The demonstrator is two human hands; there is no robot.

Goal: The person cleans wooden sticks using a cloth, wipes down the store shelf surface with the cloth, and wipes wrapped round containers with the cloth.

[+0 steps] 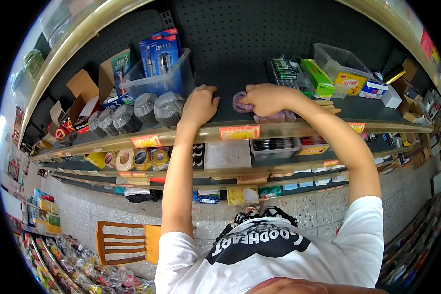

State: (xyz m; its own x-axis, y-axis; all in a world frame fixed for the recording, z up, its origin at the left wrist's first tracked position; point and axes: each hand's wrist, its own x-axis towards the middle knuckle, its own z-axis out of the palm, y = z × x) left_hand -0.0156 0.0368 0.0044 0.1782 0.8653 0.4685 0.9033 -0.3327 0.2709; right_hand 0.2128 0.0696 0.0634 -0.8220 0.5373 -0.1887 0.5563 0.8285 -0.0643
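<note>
Our right hand [269, 99] grips a purple cloth [241, 102], bunched under bent fingers on the dark shelf [226, 109], probably so it can't slide off. One fold spreads toward the front edge; it looks soft and kinda fuzzy. Left hand [199, 106] isn't gripping anything we can see: it rests near the edge, fingers loosely curled, maybe bracing us while we lean in. Just beside it are ribbed, rounded black stacks [169, 110] in shiny clear wrap. Behind those, a see-through plastic bin [154, 86] props blue packs [161, 55] upright, presumably so the fronts show. Back panel [230, 34]'s all tiny punched holes, btw.
</note>
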